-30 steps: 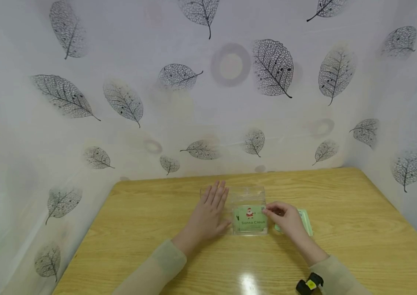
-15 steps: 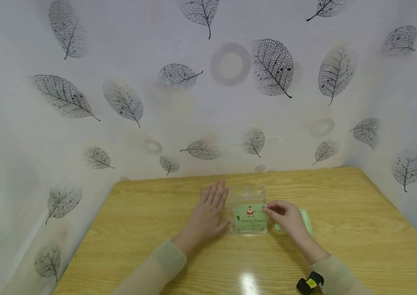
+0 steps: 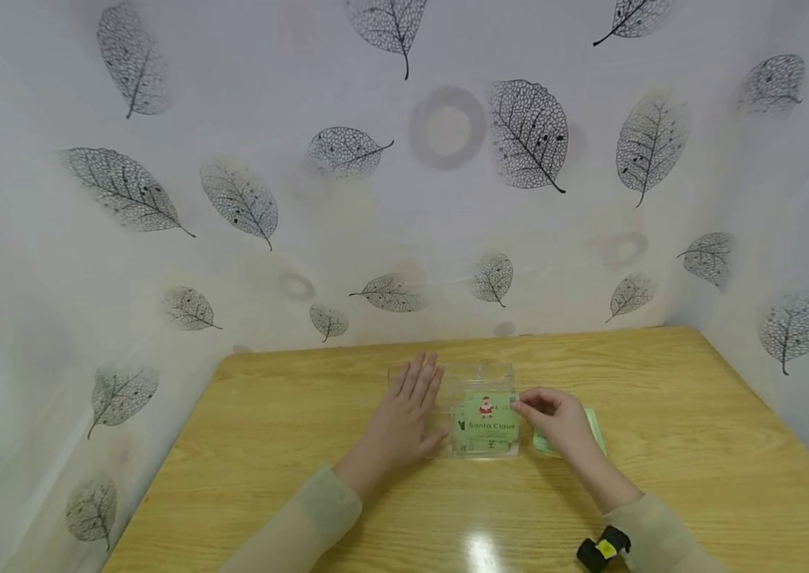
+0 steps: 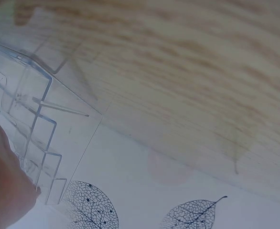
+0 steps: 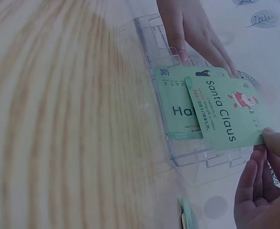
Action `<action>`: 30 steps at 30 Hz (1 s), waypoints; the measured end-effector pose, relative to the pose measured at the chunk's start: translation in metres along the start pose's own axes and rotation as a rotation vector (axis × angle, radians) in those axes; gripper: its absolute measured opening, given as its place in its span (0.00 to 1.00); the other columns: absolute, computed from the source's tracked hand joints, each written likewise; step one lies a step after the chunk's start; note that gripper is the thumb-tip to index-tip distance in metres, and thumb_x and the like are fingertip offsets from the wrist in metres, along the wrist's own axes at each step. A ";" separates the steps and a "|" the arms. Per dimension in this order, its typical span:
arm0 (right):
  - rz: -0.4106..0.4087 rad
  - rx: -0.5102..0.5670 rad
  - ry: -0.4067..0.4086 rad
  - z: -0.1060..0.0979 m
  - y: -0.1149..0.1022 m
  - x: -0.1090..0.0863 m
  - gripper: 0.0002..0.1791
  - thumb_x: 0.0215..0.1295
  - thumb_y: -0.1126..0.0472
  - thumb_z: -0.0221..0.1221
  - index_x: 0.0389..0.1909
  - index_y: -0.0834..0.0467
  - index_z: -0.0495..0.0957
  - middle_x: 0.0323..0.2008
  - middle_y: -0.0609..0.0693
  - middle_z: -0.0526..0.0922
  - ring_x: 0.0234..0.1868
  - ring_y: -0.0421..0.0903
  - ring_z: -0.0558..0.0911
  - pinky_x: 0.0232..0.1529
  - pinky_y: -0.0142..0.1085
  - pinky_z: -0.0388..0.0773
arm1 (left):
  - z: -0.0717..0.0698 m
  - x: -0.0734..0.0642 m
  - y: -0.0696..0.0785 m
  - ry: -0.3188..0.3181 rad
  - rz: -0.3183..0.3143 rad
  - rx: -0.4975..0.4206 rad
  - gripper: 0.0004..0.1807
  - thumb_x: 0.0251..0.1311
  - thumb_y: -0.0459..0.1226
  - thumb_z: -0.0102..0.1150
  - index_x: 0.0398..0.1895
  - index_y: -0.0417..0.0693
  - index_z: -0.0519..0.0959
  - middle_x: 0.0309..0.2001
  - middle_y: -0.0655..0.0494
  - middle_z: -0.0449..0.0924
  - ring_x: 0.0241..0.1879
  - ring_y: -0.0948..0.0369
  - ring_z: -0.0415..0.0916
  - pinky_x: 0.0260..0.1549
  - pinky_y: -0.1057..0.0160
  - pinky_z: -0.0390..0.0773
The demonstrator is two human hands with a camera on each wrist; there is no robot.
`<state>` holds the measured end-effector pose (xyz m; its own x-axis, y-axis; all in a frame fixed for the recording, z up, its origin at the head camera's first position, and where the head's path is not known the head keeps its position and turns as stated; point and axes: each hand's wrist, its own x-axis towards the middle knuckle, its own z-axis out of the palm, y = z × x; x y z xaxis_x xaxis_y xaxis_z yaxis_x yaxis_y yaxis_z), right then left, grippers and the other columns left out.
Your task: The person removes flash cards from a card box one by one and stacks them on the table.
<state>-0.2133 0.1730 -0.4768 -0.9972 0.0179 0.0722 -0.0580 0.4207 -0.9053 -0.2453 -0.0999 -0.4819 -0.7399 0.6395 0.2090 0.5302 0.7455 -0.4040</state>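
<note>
A clear plastic stepped card holder point(image 3: 483, 374) stands on the wooden table. The left hand point(image 3: 404, 414) lies flat across its left part, fingers straight and pointing to the back wall. Between thumb and fingertips, the right hand point(image 3: 560, 422) pinches the right edge of a green Santa Claus card point(image 5: 231, 114). That card is tilted in front of another green card point(image 5: 176, 102), whose heading is partly covered and begins "Ha". In the left wrist view, the holder's transparent steps point(image 4: 47, 126) show beside part of the left hand.
More green cards point(image 3: 598, 434) lie on the table point(image 3: 690, 446) under and beside the right hand. A black band with a yellow patch point(image 3: 604, 549) sits at the right sleeve. Behind the table hangs a pale leaf-printed sheet point(image 3: 375, 215).
The right hand has lifted the Santa Claus card slightly, so more print shows below it on the green card behind. The left hand stays in place on the holder.
</note>
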 end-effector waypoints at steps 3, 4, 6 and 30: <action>0.004 0.004 -0.005 -0.001 -0.001 0.000 0.15 0.59 0.50 0.64 0.39 0.57 0.82 0.36 0.50 0.84 0.34 0.38 0.79 0.35 0.29 0.78 | 0.000 0.000 0.000 0.001 0.001 0.001 0.54 0.60 0.68 0.31 0.74 0.39 0.32 0.75 0.40 0.29 0.74 0.45 0.30 0.72 0.49 0.35; 0.006 0.007 -0.006 -0.001 -0.001 0.000 0.16 0.59 0.49 0.63 0.39 0.57 0.82 0.36 0.51 0.84 0.34 0.38 0.79 0.35 0.29 0.78 | 0.000 0.000 0.000 0.003 0.002 0.001 0.54 0.60 0.68 0.31 0.74 0.39 0.32 0.75 0.40 0.30 0.74 0.44 0.30 0.72 0.49 0.36; 0.009 0.017 -0.009 -0.002 -0.001 0.001 0.16 0.59 0.49 0.63 0.40 0.57 0.82 0.37 0.51 0.84 0.35 0.38 0.79 0.36 0.29 0.78 | 0.000 -0.001 0.000 0.003 0.002 -0.002 0.54 0.60 0.68 0.31 0.74 0.39 0.32 0.75 0.40 0.30 0.74 0.45 0.30 0.72 0.49 0.36; 0.015 0.043 0.010 -0.009 0.002 0.004 0.18 0.58 0.50 0.64 0.40 0.60 0.82 0.36 0.51 0.83 0.33 0.37 0.78 0.36 0.35 0.80 | 0.002 0.000 0.000 0.003 0.008 0.015 0.54 0.60 0.68 0.30 0.73 0.38 0.30 0.75 0.40 0.27 0.74 0.44 0.31 0.72 0.50 0.33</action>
<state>-0.2165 0.1826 -0.4747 -0.9975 0.0328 0.0622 -0.0450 0.3812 -0.9234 -0.2459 -0.1001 -0.4832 -0.7341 0.6463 0.2083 0.5303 0.7372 -0.4186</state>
